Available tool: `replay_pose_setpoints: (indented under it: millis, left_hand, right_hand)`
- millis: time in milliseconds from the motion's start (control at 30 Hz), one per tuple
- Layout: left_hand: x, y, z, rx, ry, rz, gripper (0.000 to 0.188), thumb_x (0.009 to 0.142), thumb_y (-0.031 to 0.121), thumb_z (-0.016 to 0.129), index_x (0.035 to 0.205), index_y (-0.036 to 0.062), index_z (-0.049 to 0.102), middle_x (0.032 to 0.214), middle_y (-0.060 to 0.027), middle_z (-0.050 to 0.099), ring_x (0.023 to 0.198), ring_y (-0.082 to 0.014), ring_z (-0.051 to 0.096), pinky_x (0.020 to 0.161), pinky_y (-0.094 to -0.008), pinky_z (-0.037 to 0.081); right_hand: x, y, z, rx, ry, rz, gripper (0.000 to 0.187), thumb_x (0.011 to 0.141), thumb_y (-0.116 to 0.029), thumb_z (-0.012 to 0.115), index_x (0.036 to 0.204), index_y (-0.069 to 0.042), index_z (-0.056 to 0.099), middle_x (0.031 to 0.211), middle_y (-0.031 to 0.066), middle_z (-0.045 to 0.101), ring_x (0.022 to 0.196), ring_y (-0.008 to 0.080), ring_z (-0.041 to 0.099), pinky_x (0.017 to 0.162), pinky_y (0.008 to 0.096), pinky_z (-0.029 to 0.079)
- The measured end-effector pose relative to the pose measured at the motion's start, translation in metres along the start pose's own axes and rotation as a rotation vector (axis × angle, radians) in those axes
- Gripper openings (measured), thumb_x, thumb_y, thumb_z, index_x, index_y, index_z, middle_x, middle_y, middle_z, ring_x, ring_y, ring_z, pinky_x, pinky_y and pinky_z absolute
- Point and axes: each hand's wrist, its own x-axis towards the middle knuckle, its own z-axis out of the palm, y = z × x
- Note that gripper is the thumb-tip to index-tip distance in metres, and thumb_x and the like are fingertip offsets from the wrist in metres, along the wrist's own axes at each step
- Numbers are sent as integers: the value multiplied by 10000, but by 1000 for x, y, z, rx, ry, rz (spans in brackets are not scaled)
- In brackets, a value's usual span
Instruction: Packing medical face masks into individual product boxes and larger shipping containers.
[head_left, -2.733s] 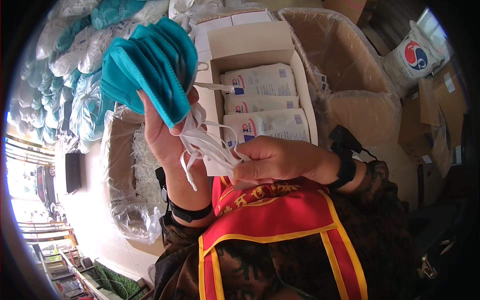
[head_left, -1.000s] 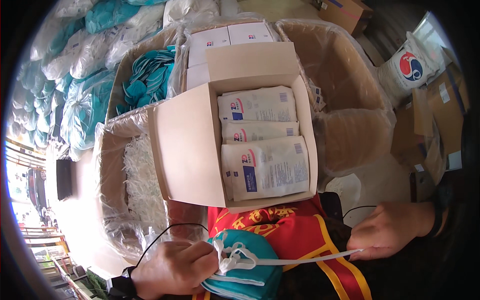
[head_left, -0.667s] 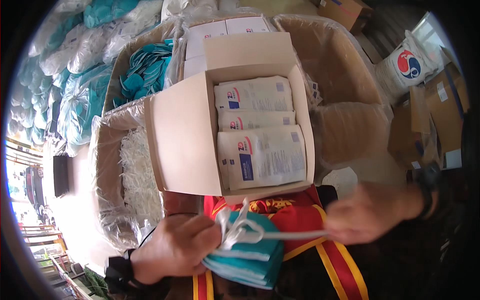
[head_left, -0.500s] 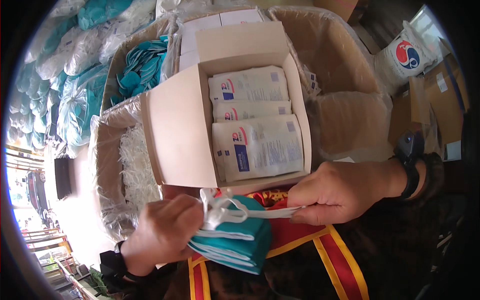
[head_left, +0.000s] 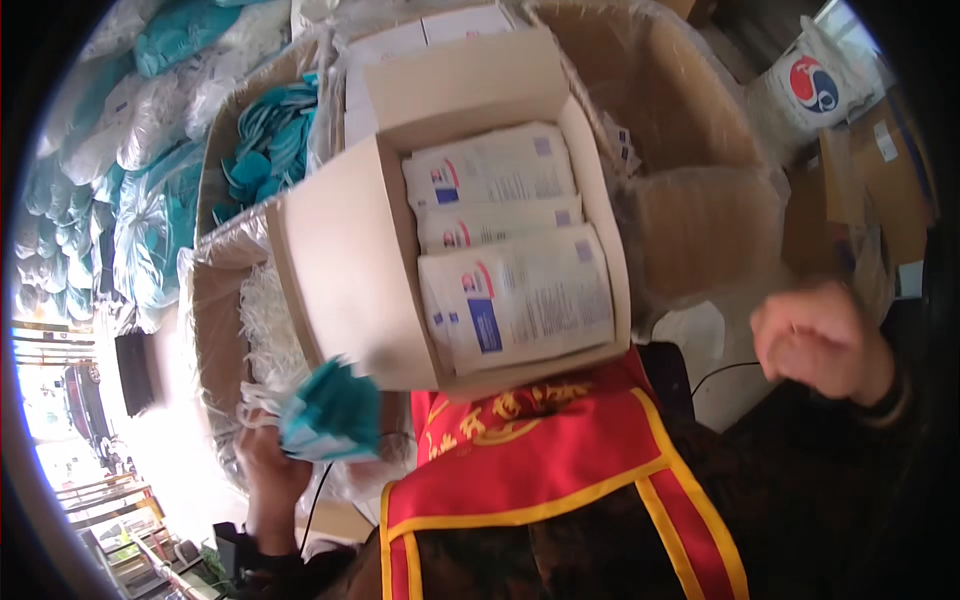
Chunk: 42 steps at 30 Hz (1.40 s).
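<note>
My left hand (head_left: 272, 462) is closed on a bundle of teal face masks (head_left: 335, 412), folded and blurred by motion, with white ear loops bunched at the hand. The bundle is at the lower left corner of an open cardboard box (head_left: 335, 260). Inside that box lie white printed packets (head_left: 520, 295) in a row. My right hand (head_left: 815, 340) is off to the right, away from the box, its fingers curled in a loose fist and slightly blurred. Nothing shows in it.
Left of the box, a plastic-lined carton holds white strands (head_left: 265, 320); behind it, another holds loose teal masks (head_left: 270, 140). Stuffed clear bags (head_left: 150, 230) pile at far left. A plastic-lined carton (head_left: 700, 100) and a white sack (head_left: 805, 90) stand at right. My red apron (head_left: 550, 450) is in front.
My right hand has let go of the white loops and moved right. The left hand has carried the mask bundle left, off the apron, and the bundle has turned.
</note>
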Motion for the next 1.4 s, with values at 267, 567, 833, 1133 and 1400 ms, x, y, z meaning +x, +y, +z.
replay_pose_setpoints:
  millis: [267, 567, 833, 1133, 1400]
  left_hand:
    - [36, 33, 39, -113, 191, 169, 449, 638, 252, 808, 1047, 103, 699, 912, -87, 628, 675, -258, 675, 594, -353, 555]
    - [55, 65, 31, -38, 208, 508, 386, 610, 185, 802, 972, 129, 678, 895, -93, 593, 618, -255, 658, 535, -351, 560]
    - [59, 77, 30, -56, 195, 554, 356, 594, 198, 811, 920, 104, 705, 887, -78, 591, 603, -240, 638, 534, -342, 529]
    - [56, 74, 25, -38, 167, 507, 406, 636, 209, 806, 1002, 75, 694, 901, -86, 605, 610, -250, 652, 545, -337, 534]
    - [55, 50, 14, 19, 84, 472, 447, 637, 230, 755, 1033, 67, 626, 894, -96, 591, 625, -256, 639, 537, -354, 540]
  right_hand:
    - [93, 19, 52, 686, -325, -63, 263, 977, -241, 527, 845, -25, 598, 681, 0, 560, 538, 27, 471, 459, 179, 343]
    - [156, 4, 66, 522, -289, -292, 294, 977, -308, 597, 868, -37, 632, 688, -33, 555, 574, 16, 469, 500, 185, 344]
    - [161, -14, 90, -78, -92, -815, 139, 926, -171, 625, 1017, -66, 625, 830, 60, 697, 704, 239, 688, 638, 345, 519]
    - [118, -35, 86, -936, -23, -976, 128, 882, -197, 584, 862, -74, 560, 748, 88, 644, 639, 215, 688, 522, 331, 547]
    - [75, -6, 54, -421, -179, -669, 166, 869, -176, 658, 810, -68, 545, 666, 78, 566, 591, 273, 621, 507, 363, 487]
